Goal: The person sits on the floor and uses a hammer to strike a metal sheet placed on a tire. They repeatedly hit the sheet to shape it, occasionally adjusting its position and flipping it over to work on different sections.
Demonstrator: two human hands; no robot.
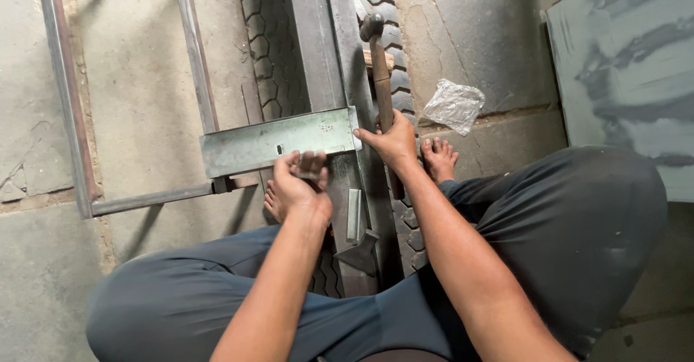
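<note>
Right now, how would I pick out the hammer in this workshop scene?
Find the tyre lying on the floor with a grey steel beam across it. The hammer lies beside that beam, gripped by the right hand; unlike the flat metal, it has a round brown handle.

A steel bar point(329, 58) lay along a tyre point(271, 44), with a folded sheet-metal piece point(278, 142) set across it. The left hand point(298, 188) sat at that piece's near edge, the right hand point(394, 143) just right of it on a hammer point(379, 65). A metal frame point(69, 101) lay to the left, a plastic bag point(454, 105) to the right
</note>
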